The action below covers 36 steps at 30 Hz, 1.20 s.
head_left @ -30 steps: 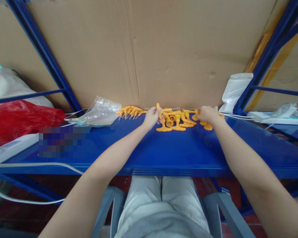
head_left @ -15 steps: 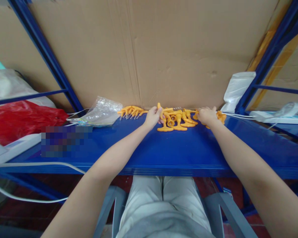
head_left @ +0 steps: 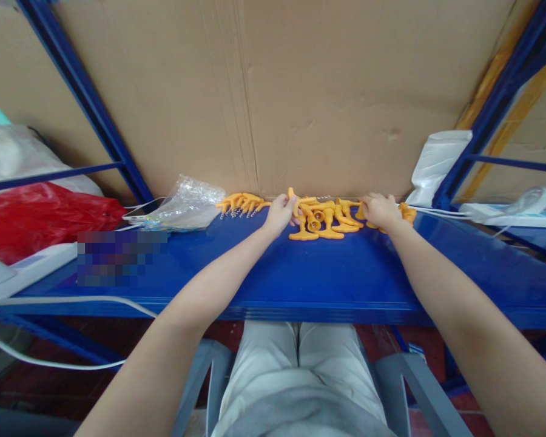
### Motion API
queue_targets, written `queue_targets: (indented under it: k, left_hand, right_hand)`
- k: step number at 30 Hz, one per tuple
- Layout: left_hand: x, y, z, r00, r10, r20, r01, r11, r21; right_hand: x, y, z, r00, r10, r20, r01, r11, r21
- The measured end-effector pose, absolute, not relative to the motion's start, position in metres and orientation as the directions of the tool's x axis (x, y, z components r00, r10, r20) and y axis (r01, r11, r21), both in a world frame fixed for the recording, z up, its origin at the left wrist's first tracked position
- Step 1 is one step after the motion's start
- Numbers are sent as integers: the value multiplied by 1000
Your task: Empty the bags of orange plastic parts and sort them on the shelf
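My left hand (head_left: 279,215) is closed around an orange T-shaped corkscrew handle (head_left: 292,195), whose tip sticks up past the thumb. Just right of it lies a heap of orange T-handled pieces (head_left: 330,226), some with hollow cup-shaped ends facing me. At the right end of the heap, my right hand (head_left: 381,211) rests with curled fingers among more orange pieces (head_left: 408,213); its fingertips are partly hidden, so what they grip is unclear. Left of my left hand, several orange corkscrews (head_left: 242,201) lie in a row, their metal spirals pointing toward me.
Everything lies on a blue metal shelf (head_left: 273,273) against a cardboard wall (head_left: 323,97). A clear plastic bag (head_left: 188,206) is at the left, near a red bag (head_left: 50,218). A white packet (head_left: 439,164) leans by the right blue post (head_left: 486,103). White cables (head_left: 73,300) cross the left front.
Both hands stay almost in place. My right hand has shifted slightly over the orange pieces, covering some at the right end; the left hand keeps its grip.
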State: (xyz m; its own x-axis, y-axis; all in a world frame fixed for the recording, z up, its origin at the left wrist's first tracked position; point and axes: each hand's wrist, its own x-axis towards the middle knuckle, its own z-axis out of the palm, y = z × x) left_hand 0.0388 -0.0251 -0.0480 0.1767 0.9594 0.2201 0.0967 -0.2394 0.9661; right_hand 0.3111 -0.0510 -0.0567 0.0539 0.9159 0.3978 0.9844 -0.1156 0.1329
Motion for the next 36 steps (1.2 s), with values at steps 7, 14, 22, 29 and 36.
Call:
queue_targets:
  k: [7, 14, 22, 29, 36]
  left_hand:
    - [32, -20, -42, 81, 988, 131, 16, -133, 991]
    - [14, -2, -37, -8, 988, 155, -75, -155, 985]
    - [1, 11, -39, -78, 985, 155, -29, -158, 987]
    - [13, -6, -39, 111, 962, 250, 40, -256, 966]
    - [31, -17, -47, 359, 865, 349, 83, -402, 912]
  right_hand:
    - [310, -55, -54, 82, 895, 437, 983, -145, 113]
    - [311, -56, -53, 95, 890, 446, 985, -150, 90]
    - [300, -55, -49, 27, 893, 450, 996, -62, 62]
    - [270, -54, -46, -166, 881, 443, 985, 165, 42]
    - [230, -60, -49, -322, 845, 427, 933, 359, -7]
